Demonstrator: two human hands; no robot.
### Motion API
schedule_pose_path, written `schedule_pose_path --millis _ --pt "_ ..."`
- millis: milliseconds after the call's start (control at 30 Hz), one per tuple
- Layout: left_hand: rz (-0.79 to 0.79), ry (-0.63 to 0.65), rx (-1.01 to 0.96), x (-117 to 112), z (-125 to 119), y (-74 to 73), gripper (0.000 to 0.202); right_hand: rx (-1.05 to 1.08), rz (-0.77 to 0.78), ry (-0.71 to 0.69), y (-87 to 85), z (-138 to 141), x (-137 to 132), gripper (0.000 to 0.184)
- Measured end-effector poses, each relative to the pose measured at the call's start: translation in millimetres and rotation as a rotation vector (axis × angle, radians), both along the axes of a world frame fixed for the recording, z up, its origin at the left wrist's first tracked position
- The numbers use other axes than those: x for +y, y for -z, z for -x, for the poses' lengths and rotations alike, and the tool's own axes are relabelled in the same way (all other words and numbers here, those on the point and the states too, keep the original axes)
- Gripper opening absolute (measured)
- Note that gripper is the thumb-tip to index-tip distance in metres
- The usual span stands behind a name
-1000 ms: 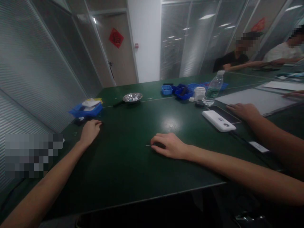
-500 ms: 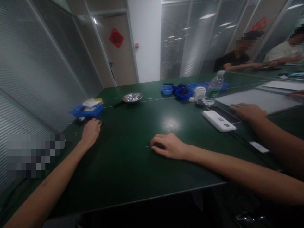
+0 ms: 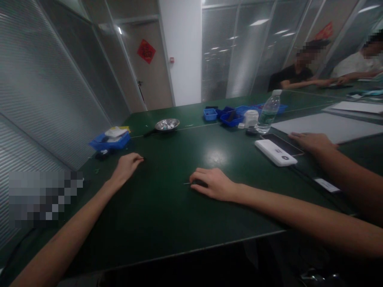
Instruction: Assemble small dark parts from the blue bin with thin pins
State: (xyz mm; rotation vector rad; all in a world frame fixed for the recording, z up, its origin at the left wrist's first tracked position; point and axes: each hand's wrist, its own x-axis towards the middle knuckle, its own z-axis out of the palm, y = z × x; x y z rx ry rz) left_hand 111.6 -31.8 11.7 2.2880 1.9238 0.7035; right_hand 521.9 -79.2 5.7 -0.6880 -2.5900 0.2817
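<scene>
My left hand [image 3: 127,165] rests on the dark green table [image 3: 167,215], left of centre. Its fingertips are pinched together, and whatever they hold is too small to make out. My right hand [image 3: 213,183] lies near the table's middle, fingers curled over a thin dark tool [image 3: 197,183] whose fine metal tip pokes out to the left. A blue tray [image 3: 112,142] with white and yellow bits stands beyond my left hand, with a small dark item beside it.
A metal bowl [image 3: 166,124], blue bins [image 3: 230,116], a white jar [image 3: 251,118] and a water bottle [image 3: 269,111] stand further back. A white power bank [image 3: 275,152] and a phone [image 3: 283,143] lie on the right by a co-worker's hand [image 3: 311,141]. Two people sit far right.
My left hand has slid right and a little towards me, away from the blue tray, and is now pinched. My right hand has stayed put.
</scene>
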Motion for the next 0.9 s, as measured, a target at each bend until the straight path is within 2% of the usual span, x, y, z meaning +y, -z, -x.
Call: schedule_pose_path --millis 133,200,267,433,600,700,900 --pt "0.131 0.419 -0.204 -26.6 -81.7 -5.2 0.018 0.03 0.002 0.064 0.0 -0.6 -0.3 0.026" --pt "0.199 0.533 -0.261 -40.9 -111.2 -5.3 0.014 0.044 0.003 0.097 0.3 -2.2 -0.6 0.027" --pt "0.248 0.555 -0.297 -51.5 -126.8 -4.1 0.014 0.046 -0.006 0.128 0.7 -4.2 -0.7 0.026" --pt "0.278 0.503 -0.351 -58.8 -131.2 -1.2 0.032 0.005 -0.033 0.134 0.3 -6.0 -0.3 0.022" --pt "0.275 0.564 -0.304 -57.6 -132.4 2.8 0.021 -0.023 -0.036 0.092 -0.6 -3.1 0.6 0.023" --pt "0.299 0.576 -0.312 -57.6 -133.1 4.5 0.022 -0.026 -0.036 0.065 0.9 -2.6 1.6 0.024" --pt "0.418 0.566 -0.379 -56.2 -133.6 -1.6 0.024 0.001 -0.091 0.037 6.0 -3.5 1.8 0.026"
